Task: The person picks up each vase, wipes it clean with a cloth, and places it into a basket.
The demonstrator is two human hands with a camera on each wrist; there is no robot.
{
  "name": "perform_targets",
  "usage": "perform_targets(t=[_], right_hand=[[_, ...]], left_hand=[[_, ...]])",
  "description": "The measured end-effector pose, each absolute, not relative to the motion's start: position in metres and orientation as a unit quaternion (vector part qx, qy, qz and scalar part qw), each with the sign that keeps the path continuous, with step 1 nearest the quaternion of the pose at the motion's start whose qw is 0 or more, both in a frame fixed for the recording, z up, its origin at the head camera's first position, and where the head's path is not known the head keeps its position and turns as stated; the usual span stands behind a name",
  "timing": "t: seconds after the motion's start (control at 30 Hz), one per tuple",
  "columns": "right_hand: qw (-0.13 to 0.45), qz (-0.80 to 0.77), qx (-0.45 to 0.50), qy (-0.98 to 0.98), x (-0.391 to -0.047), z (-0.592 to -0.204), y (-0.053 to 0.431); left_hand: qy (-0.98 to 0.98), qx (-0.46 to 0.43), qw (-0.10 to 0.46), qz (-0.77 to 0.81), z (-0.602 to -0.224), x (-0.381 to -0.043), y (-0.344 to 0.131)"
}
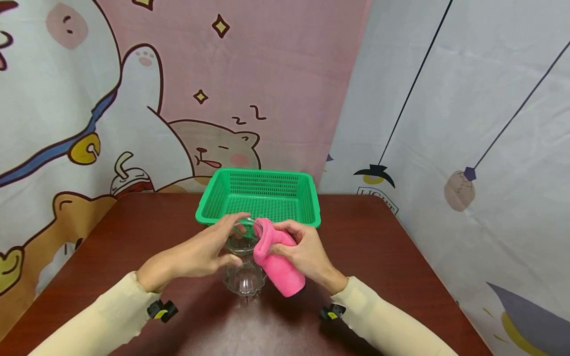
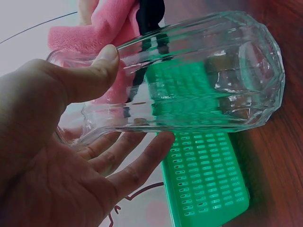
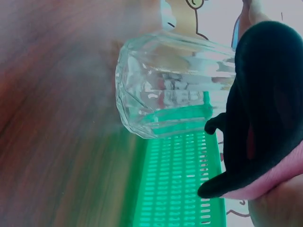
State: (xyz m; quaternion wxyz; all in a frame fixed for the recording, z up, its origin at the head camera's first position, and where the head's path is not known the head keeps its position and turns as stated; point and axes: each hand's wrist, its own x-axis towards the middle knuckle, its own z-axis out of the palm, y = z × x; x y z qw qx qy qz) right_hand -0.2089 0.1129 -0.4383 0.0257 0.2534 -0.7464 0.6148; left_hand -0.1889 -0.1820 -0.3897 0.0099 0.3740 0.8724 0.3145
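A clear, ribbed glass vase point(image 1: 245, 280) stands upright in front of the basket, its flared mouth at the top. My left hand point(image 1: 198, 254) holds it near the neck. In the left wrist view the thumb lies across one side of the glass vase point(image 2: 251, 75) while the fingers come round the other. A fuzzy pink cloth point(image 1: 284, 274) hangs from my right hand point(image 1: 307, 249), pinched between thumb and fingers, with its folded edge at the vase's rim. The right wrist view shows the black side of the cloth point(image 3: 270, 94), which hides most of that hand.
Just behind the vase sits a green perforated plastic basket point(image 1: 202, 213) near the table's back edge. The brown table point(image 1: 374, 277) has a glossy surface. Printed curtains point(image 1: 294, 74) hang behind it and along the right side.
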Motion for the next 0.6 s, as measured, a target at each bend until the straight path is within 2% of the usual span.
perform_targets(t=[0.37, 0.6], right_hand=[[-0.009, 0.624, 0.243, -0.743, -0.200, -0.443, 0.108], [-0.006, 0.627, 0.242, -0.741, -0.194, -0.450, 0.101]], left_hand=[[0.876, 0.366, 0.013, 0.315, -0.389, -0.188, -0.181], [0.877, 0.362, 0.012, 0.314, -0.388, -0.187, -0.180]])
